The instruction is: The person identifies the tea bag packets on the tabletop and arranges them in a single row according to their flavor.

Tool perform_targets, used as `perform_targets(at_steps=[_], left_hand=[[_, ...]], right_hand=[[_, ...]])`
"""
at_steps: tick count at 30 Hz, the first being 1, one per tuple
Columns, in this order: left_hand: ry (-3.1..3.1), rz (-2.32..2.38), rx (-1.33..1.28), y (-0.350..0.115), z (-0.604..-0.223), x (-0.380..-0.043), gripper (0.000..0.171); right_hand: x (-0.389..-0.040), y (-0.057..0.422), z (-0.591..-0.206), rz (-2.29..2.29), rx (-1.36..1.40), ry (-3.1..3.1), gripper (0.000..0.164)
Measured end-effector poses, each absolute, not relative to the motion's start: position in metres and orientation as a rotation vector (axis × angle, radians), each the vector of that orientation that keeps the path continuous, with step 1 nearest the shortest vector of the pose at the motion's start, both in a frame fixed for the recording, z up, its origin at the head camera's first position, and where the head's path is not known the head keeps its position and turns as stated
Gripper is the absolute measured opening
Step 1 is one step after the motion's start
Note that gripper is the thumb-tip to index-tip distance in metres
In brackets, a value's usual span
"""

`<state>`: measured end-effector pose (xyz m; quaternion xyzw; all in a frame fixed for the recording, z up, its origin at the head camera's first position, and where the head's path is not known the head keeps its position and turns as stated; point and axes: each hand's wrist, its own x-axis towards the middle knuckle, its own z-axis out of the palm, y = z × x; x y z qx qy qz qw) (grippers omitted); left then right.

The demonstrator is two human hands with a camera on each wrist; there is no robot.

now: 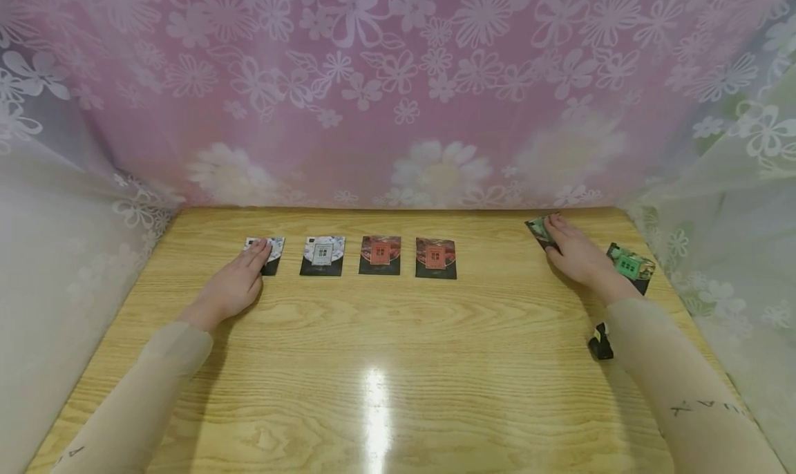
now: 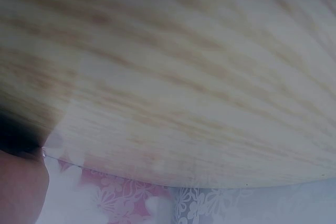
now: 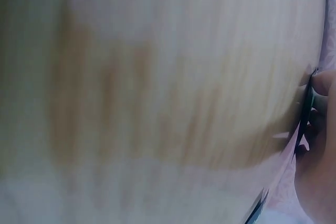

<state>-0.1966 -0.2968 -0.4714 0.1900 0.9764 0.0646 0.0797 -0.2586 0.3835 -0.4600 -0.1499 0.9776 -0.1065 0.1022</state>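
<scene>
In the head view, my left hand [image 1: 233, 284] lies with extended fingers over a white-and-black packet [image 1: 270, 265], the leftmost in a row; only its edges show. Right of it come another white-and-black packet [image 1: 322, 256] and two red-and-black packets, one [image 1: 381, 256] beside the other [image 1: 436, 258]. Toward the back right, my right hand [image 1: 575, 249] holds a green packet [image 1: 538, 231] at a slant, its fingers covering much of it. The right wrist view shows that packet [image 3: 305, 114] nearly edge-on against the fingers. The left wrist view catches only a blurred part of the left hand [image 2: 21, 187].
A second green packet [image 1: 631, 267] lies by the right wrist, partly covered. A small black object [image 1: 600, 343] sits beside the right sleeve, its kind unclear. Flowered curtains [image 1: 398, 115] border the wooden table [image 1: 348, 349] at the back and sides.
</scene>
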Motion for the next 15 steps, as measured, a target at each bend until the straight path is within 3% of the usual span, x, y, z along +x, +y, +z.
perform_targets(at_steps=[15], left_hand=[[2.919,0.199,0.576,-0.299,-0.473,-0.199,0.061]], right_hand=[[-0.241,0.347,-0.461,-0.474,-0.322,2.895,0.069]])
